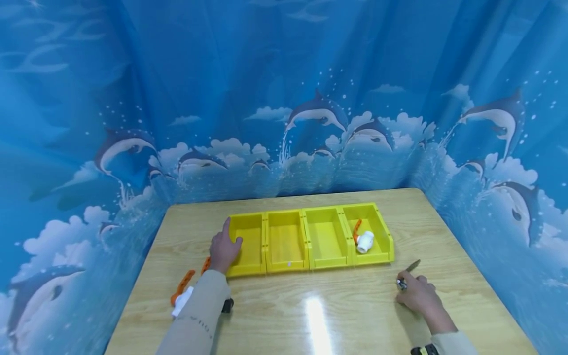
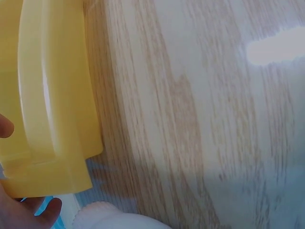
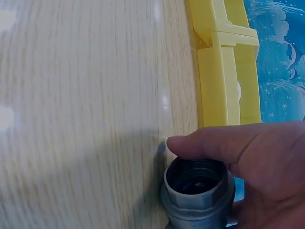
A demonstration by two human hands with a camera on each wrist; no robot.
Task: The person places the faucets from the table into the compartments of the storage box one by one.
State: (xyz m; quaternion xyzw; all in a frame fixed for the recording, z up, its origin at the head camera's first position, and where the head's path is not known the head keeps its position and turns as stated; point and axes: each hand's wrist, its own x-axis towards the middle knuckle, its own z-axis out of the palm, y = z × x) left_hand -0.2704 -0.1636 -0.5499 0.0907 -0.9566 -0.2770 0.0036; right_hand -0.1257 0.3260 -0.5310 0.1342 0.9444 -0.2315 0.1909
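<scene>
Left hand (image 2: 19, 215) at end of yellow bin (image 2: 66, 105), lower left. White object (image 2: 121, 222), cropped, below. Wood-grain tabletop (image 2: 190, 124); glare upper right.

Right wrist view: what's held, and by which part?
The right hand grips a silver-grey hollow metal fitting, thumb at the rim of its threaded open end; the rest of the grip is mostly hidden.

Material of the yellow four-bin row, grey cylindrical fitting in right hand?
Yellow four-bin row: probably moulded plastic, glossy; soft highlights, rounded edges.
Grey cylindrical fitting in the right hand: likely metal, satin; dull sheen, crisp faceted collar; alloy unclear.
</scene>
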